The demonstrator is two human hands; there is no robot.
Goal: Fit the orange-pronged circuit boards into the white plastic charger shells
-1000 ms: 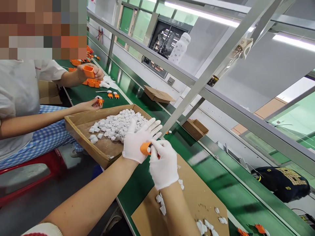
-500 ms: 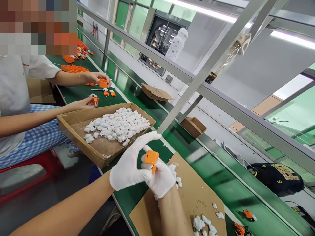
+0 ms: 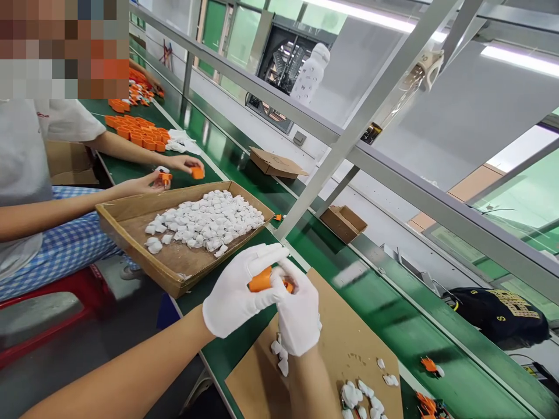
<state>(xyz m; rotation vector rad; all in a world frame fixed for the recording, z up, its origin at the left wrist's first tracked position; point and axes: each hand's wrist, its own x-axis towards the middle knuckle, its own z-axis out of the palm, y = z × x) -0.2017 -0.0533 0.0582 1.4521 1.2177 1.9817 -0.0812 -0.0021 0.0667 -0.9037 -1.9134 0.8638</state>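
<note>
Your left hand (image 3: 242, 291) and right hand (image 3: 299, 308) are closed around the orange piece (image 3: 261, 281), just off centre toward six o'clock. It looks unfinished, though fingers hide much; at five o'clock, loose white pieces (image 3: 351, 394) on cardboard (image 3: 345, 343) seem left to do.

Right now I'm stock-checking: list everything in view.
held piece: at least one, orange, centre
tray: one, brown, left of centre
sheet: one, brown, lower middle
white pieces: many, white, in tray, on sheet
loose parts: several, orange, lower right
housings: many, orange, upper left
boxes: at least three, brown, centre, left
bench: one, green, running diagonally
frame: one, grey, above bench
bottle: one, white, upper middle
fan: one, dark, upper middle
windows: several, greenish, top, right
lights: at least two, white, top
bundle: one, dark, right
stool: one, red, left
other person: one, white top, upper left
left hand: one, gloved white, centre, on held piece
right hand: one, gloved white, beside left hand
</note>
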